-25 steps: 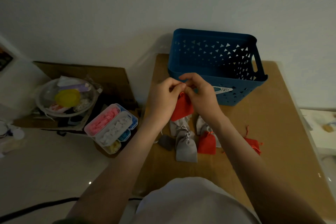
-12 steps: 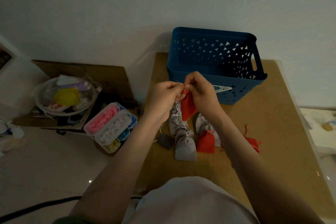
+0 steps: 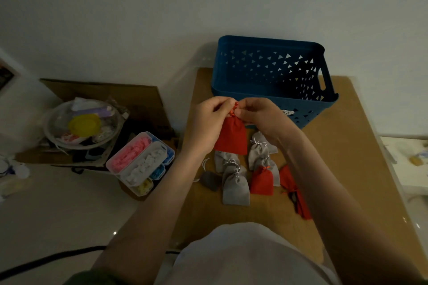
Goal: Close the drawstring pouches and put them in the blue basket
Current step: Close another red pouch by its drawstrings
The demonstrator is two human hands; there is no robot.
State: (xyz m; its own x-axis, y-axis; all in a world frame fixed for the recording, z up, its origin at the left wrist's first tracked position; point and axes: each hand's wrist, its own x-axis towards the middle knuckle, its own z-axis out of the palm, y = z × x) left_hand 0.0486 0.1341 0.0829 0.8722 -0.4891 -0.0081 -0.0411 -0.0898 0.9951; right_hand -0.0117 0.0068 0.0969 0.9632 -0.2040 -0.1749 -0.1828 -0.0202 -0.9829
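- The left grip (image 3: 208,120), a bare hand, has its fingers curled and pinches the gathered neck of a small red cloth drawstring pouch (image 3: 231,139). The right grip (image 3: 261,115), also bare, pinches the same neck from the other side, thumb and fingertips closed on the orange cord.
- The pouch hangs from the two grips, flat and rectangular, of matte cloth, its mouth puckered.
- Just beyond the grips stands a deep blue plastic basket (image 3: 273,40). It is rectangular with rounded corners, its walls pierced by small triangles and a slot handle cut in its right end.
- A white oval label (image 3: 287,112) sits on the basket's near wall, just right of the right grip. The hand covers part of it and the letters cannot be read.
- Below the grips, toward the person, lie soft grey cloth pouches (image 3: 235,187) with pale cords and a second red pouch (image 3: 261,181) with a cinched neck. A third red pouch (image 3: 301,203) lies partly under the right forearm. All rest on the smooth brown tabletop (image 3: 347,146).
- Well left of the left grip sits a clear plastic compartment box (image 3: 139,164) holding pink, white, blue and yellow pieces.
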